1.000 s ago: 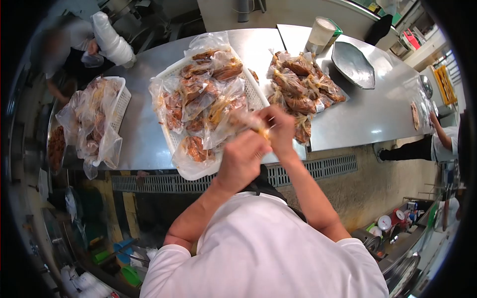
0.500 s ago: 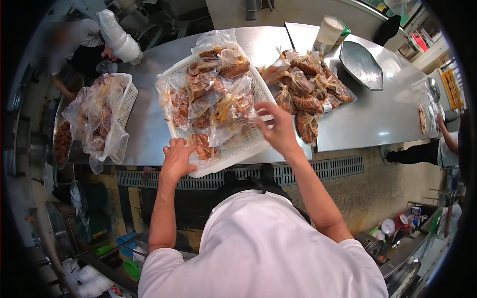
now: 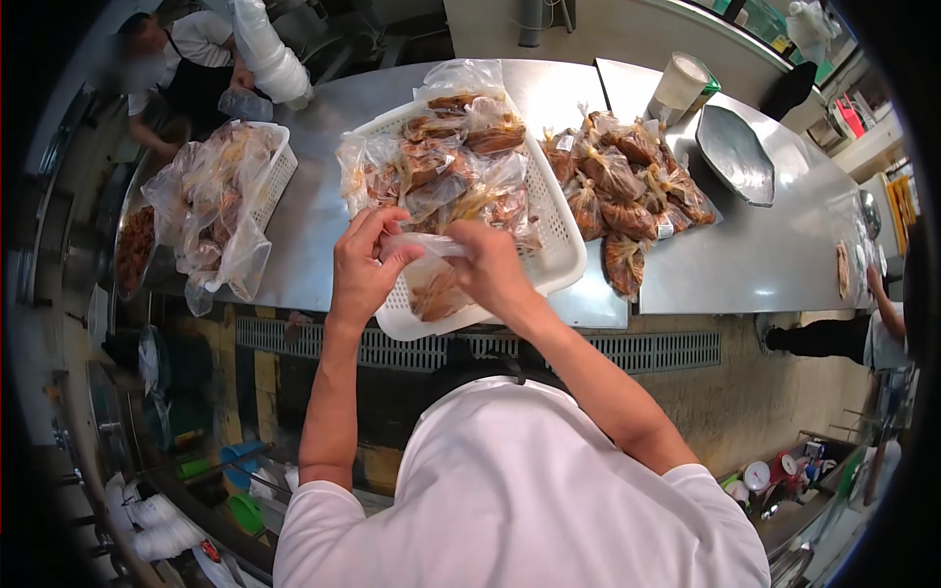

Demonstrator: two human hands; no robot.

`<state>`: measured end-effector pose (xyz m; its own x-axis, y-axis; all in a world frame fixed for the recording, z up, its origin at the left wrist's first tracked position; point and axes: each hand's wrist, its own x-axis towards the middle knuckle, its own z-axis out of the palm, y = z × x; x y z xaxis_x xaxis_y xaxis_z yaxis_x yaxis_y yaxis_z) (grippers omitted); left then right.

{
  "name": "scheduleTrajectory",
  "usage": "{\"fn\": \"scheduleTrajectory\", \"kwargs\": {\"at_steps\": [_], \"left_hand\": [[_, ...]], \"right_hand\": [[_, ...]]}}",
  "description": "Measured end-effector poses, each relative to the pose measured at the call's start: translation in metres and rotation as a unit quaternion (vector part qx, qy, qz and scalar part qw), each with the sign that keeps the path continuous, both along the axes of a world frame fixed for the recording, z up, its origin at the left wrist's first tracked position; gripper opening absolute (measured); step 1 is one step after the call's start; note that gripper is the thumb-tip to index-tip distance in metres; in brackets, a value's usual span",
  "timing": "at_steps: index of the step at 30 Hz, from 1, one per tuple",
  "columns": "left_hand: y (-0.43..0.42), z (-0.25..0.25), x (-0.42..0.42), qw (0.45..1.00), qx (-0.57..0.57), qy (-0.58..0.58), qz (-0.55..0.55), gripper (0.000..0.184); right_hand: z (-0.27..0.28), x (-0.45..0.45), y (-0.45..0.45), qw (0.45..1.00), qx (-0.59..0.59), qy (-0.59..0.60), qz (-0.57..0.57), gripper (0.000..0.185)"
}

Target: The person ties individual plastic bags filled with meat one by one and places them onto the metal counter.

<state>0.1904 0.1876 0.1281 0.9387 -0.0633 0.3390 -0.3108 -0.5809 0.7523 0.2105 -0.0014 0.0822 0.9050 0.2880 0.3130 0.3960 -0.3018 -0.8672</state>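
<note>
Grasping the upper film of a clear plastic bag (image 3: 434, 299) between the fingers of the left hand (image 3: 361, 265) and the clenched fingers of the right hand (image 3: 487, 269), with its brown food hanging low over the near end of a white basket (image 3: 571, 253). Set on a metal bench (image 3: 725, 279), among more filled bags (image 3: 431, 162) in that basket, with knotted bags (image 3: 627, 218) heaped just to the right, a dark dish (image 3: 735, 157) beyond them, and another bag-filled basket (image 3: 278, 178) to the left.
</note>
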Motion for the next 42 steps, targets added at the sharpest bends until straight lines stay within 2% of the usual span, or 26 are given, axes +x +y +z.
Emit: {"fn": "scheduleTrajectory", "kwargs": {"at_steps": [2,3,4,6,8,10,13,14,17,18,20,21,23,26,28,29,30,31,33,34,36,37,38,40,41,42], "left_hand": [[-0.006,-0.014,-0.007,0.993,-0.084,0.072,0.028,0.025],[-0.003,-0.021,-0.009,0.997,0.0,0.075,-0.008,0.026],[0.002,-0.026,-0.007,0.997,-0.001,0.074,-0.011,0.026],[0.014,-0.034,-0.003,0.989,-0.112,0.087,0.047,0.022],[0.019,-0.011,0.002,0.973,-0.21,0.07,0.057,0.012],[0.015,-0.009,0.007,0.971,-0.226,0.06,0.048,0.025],[-0.025,-0.006,-0.006,0.994,0.036,-0.079,-0.071,0.057],[-0.037,-0.014,-0.01,0.994,0.035,-0.078,-0.075,0.057],[-0.037,-0.067,-0.002,0.972,0.218,-0.076,-0.044,0.02],[-0.024,-0.064,0.003,0.972,0.217,-0.076,-0.047,0.02],[-0.011,-0.051,0.009,0.999,0.01,0.045,-0.027,0.02],[-0.016,-0.032,0.007,1.0,-0.002,-0.018,-0.014,0.019],[-0.037,-0.011,0.004,0.998,-0.006,-0.021,-0.051,0.02],[-0.053,-0.022,0.013,0.987,0.025,-0.113,-0.115,0.026],[-0.048,-0.028,0.023,0.996,-0.006,0.009,-0.089,0.029],[-0.046,-0.032,0.027,0.995,-0.074,-0.005,-0.072,0.031],[-0.05,-0.018,0.027,0.995,-0.077,-0.004,-0.068,0.031],[-0.057,0.001,0.025,0.991,-0.122,0.006,-0.062,0.032],[-0.076,0.025,0.021,0.968,-0.238,0.027,-0.082,0.033],[-0.088,0.026,0.019,0.968,-0.237,0.026,-0.079,0.033],[-0.108,0.027,0.019,0.962,-0.231,-0.052,-0.136,0.036],[-0.103,0.025,0.017,0.96,-0.219,-0.021,-0.172,0.027],[-0.103,0.026,0.018,0.96,-0.218,-0.02,-0.174,0.027],[-0.107,0.036,0.019,0.905,-0.377,-0.069,-0.186,0.044],[-0.091,0.03,0.019,0.958,-0.22,-0.092,-0.158,0.071],[-0.09,0.011,0.02,0.957,-0.221,-0.091,-0.163,0.071]], "right_hand": [[0.008,0.008,-0.013,0.999,0.001,-0.049,-0.006,0.023],[0.009,0.01,-0.017,0.999,-0.012,-0.05,-0.011,0.023],[0.009,0.012,-0.021,0.999,-0.014,-0.051,-0.013,0.023],[0.012,0.016,-0.031,0.999,-0.03,-0.018,-0.008,0.02],[0.025,0.018,-0.044,0.999,-0.042,-0.002,-0.017,0.018],[0.035,0.02,-0.045,0.998,-0.049,0.012,-0.026,0.015],[0.042,0.023,-0.044,0.996,0.006,0.057,-0.065,0.01],[0.041,0.023,-0.043,0.993,0.03,0.096,-0.055,0.009],[0.033,0.02,-0.046,0.987,0.049,0.137,-0.07,0.008],[0.031,0.02,-0.047,0.985,0.044,0.137,-0.098,0.009],[0.038,0.022,-0.061,0.985,0.035,0.127,-0.115,0.009],[0.044,0.022,-0.067,0.985,0.027,0.117,-0.124,0.008],[0.066,0.02,-0.064,0.979,0.073,0.163,-0.096,0.006],[0.06,0.02,-0.052,0.96,0.161,0.229,-0.006,0.007],[0.047,0.023,-0.048,0.945,0.302,0.105,0.075,0.025],[0.041,0.022,-0.052,0.945,0.31,0.082,0.055,0.055],[0.039,0.018,-0.056,0.946,0.308,0.085,0.057,0.055],[0.038,0.013,-0.058,0.974,0.225,-0.014,-0.012,0.064],[0.018,0.005,-0.044,0.975,0.206,-0.068,-0.051,0.073],[0.009,0.001,-0.036,0.974,0.195,-0.094,-0.072,0.077],[-0.01,-0.002,-0.024,0.992,0.031,-0.067,-0.107,0.06],[0.002,-0.009,-0.019,0.977,0.145,0.02,-0.154,0.033],[-0.003,-0.005,-0.021,0.977,0.146,0.021,-0.156,0.033],[-0.025,0.009,-0.03,0.904,0.37,0.161,-0.143,0.016],[-0.046,0.016,-0.034,0.873,0.428,0.203,-0.118,0.018],[-0.04,0.015,-0.037,0.872,0.429,0.201,-0.123,0.018]]}}
